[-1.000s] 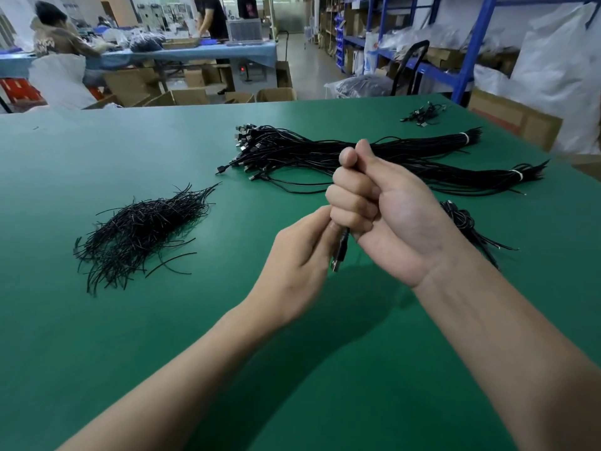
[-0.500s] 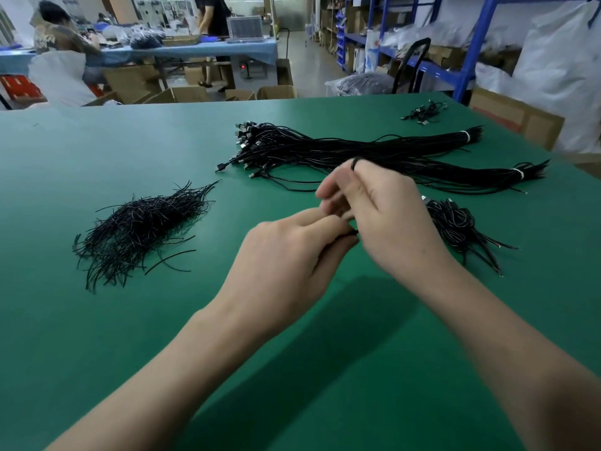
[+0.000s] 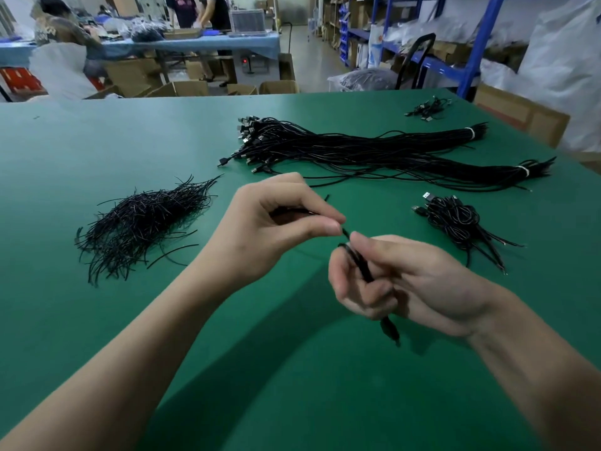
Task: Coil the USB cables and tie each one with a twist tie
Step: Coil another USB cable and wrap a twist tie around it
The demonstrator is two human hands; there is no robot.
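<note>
A: Head view, both hands up over the green table. What's the right hand got?

B: It is curled around a coiled black cable, thumb on top and fingers folded under. One plug end hangs out below the palm, clear of the table.

A: And the left hand?

B: Thumb and forefinger are pinched together on a thin black strand, probably a tie, whose end reaches across to the top of the coil just by the right thumb. More black shows inside the left palm; I cannot tell whether it is tie or cable.

A: Where are the other things?

B: Left of the left hand, well apart, lies a loose heap of ties. Beyond both hands are two long bundles of cables, each banded white near its far end, plugs fanned out toward the left. Right of the right hand, near but not touching, sits a small pile of coiled cables. Far off past that, near the table's back corner, there is another little cluster.

A: Do the hands touch?

B: No, only the strand bridges them.
</note>
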